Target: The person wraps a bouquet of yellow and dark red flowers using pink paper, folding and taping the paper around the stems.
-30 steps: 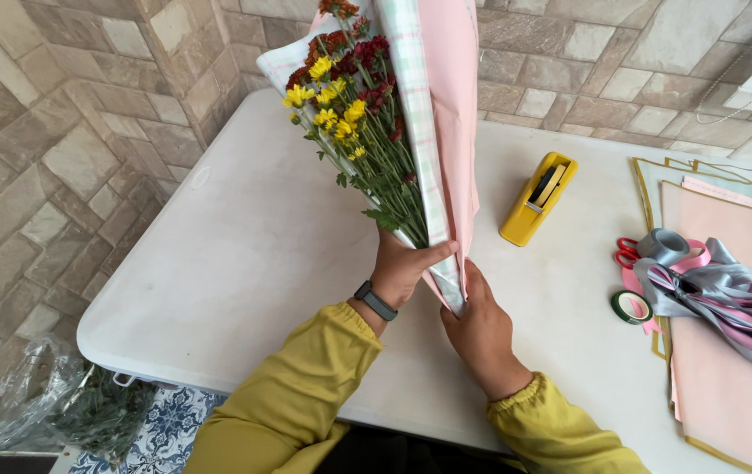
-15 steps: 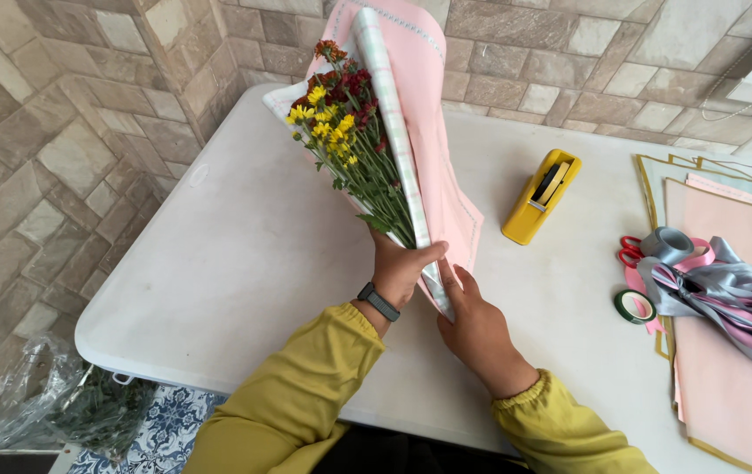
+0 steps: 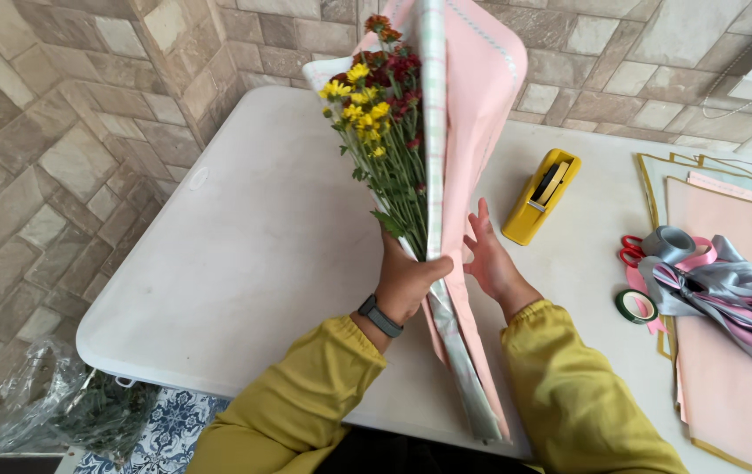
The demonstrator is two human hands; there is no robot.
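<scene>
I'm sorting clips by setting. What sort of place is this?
Probably a florist's or home flower-wrapping work table. The left hand grips a flower bouquet in pink wrapping paper; a yellow tape dispenser, ribbons and spare paper sheets lie on the white table.

One bouquet (image 3: 385, 132), one tape dispenser (image 3: 541, 195), two hands.

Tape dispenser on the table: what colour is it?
Yellow. The tape dispenser shows clearly in the head view, right of the pink-wrapped bouquet.
</scene>
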